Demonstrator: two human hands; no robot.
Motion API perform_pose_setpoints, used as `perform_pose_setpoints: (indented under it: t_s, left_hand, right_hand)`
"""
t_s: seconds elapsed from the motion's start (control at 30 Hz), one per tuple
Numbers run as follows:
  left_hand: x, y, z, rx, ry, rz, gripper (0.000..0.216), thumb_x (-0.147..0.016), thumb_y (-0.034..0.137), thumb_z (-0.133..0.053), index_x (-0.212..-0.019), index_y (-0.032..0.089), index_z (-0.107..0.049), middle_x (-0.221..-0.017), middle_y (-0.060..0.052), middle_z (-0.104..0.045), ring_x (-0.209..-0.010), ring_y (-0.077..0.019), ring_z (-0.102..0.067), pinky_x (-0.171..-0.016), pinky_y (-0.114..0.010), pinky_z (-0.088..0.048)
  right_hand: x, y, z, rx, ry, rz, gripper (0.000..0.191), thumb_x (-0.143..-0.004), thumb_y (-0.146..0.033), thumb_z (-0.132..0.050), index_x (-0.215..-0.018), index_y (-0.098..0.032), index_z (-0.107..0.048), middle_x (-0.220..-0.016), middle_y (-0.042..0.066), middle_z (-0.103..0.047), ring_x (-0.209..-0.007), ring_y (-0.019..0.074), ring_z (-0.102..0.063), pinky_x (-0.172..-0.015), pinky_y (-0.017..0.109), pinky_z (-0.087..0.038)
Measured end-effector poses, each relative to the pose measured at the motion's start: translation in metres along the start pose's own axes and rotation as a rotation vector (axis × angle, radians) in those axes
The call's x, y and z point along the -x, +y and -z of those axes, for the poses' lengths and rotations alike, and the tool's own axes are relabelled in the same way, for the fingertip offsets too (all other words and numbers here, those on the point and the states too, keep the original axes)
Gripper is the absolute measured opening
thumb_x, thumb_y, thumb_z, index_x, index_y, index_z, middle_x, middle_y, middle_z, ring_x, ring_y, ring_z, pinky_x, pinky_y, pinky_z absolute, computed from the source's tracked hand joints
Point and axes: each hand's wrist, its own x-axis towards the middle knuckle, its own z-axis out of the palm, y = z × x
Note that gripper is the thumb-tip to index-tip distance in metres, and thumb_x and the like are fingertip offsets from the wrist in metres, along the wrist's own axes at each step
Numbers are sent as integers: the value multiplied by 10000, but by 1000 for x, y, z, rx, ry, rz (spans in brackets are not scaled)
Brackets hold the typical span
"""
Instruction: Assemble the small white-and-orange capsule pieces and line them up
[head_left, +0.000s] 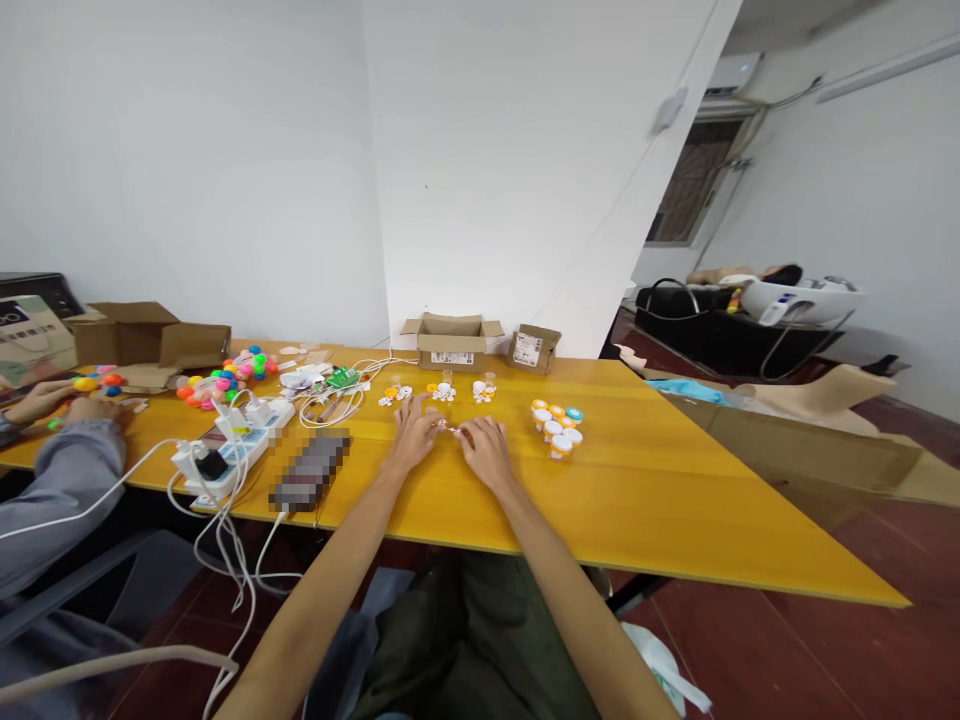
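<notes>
My left hand (413,431) and my right hand (486,447) rest side by side on the yellow table (645,500), fingertips meeting around a tiny white piece (448,427) pinched between them. Just beyond them lie small white and orange pieces (442,392) in little groups. To the right of my right hand stands a cluster of small round pots with orange and teal lids (557,421).
Two open cardboard boxes (452,341) sit at the table's back edge. A white power strip (234,440) with cables, a blurred dark device (309,470) and coloured balls (232,375) lie to the left, where another person's sleeve (60,490) and hands rest.
</notes>
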Motion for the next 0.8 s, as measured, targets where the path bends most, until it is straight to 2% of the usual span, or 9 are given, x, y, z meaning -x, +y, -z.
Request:
perform_pose_setpoints:
  t_s: [0.23,0.4,0.67,0.8]
  left_hand:
    - [-1,-13,-8,29,-16,22,216,-836,279,-672,-1028,317,-763,-1468,-80,-479,-1327,-380,-379,-1051,-588,-355]
    - [-1,-12,-10,77,-5,58,358,-808,233,-698,-1151,335,-715,-1460,-89,-477,-1296,-365,-425,-1049,-568,-378]
    - [-7,-22,-15,302,28,139,487,-822,166,-575,-1288,291,-634,-1328,-83,-534,-1222,-241,-526,-1061,-416,-436]
    - [-9,-31,-19,423,14,129,536,-801,141,-555,-1316,280,-607,-1202,-57,-583,-1026,-173,-597,-998,-353,-486]
  right_hand:
    - [3,-3,-2,118,-79,21,192,-914,-189,-535,-865,-255,-709,-921,97,-685,-934,264,-562,-825,394,-362]
    - [3,-3,-2,150,-86,40,207,-917,-172,-527,-905,-255,-717,-933,100,-687,-929,264,-556,-814,390,-364]
    - [4,-2,-8,150,-123,139,237,-946,-187,-513,-1005,-281,-722,-964,86,-677,-951,247,-550,-846,376,-354]
    - [5,-3,-11,149,-138,182,265,-964,-221,-500,-1133,-293,-691,-1078,92,-674,-992,244,-544,-879,383,-355]
